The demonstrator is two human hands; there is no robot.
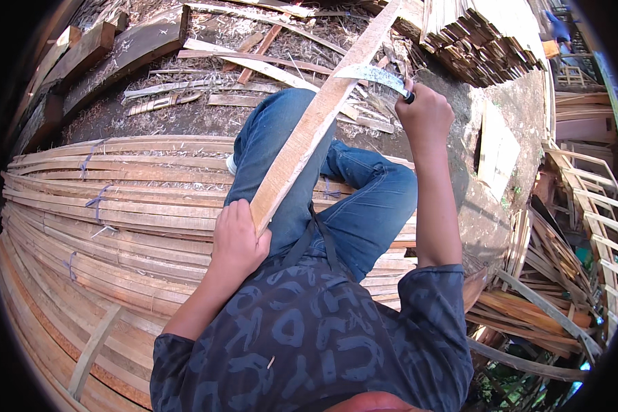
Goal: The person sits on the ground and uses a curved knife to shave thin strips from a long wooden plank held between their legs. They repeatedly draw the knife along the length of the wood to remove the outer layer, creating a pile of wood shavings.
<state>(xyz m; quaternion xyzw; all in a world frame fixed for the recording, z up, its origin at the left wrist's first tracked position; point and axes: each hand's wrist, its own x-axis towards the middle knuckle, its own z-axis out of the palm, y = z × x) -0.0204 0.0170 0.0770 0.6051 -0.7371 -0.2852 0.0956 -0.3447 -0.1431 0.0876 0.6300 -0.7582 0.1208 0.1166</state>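
Observation:
A long, pale wooden plank [302,137] slants from my lap up toward the top of the view, resting across my raised left thigh. My left hand [238,237] is wrapped round its near end. My right hand [424,113], to the right of the plank, is closed round the dark handle of a curved sickle [376,74]. The sickle's light metal blade reaches left and lies across the plank, its tip near the far-left edge. Most of the handle is hidden in my fist.
Bundled wooden strips [117,185] tied with purple cord lie under and left of me. Shavings and offcuts [254,65] litter the ground ahead. Thick beams [127,58] stand far left, stacked slats [487,41] far right. A slatted wooden frame [594,220] and loose boards lie at right.

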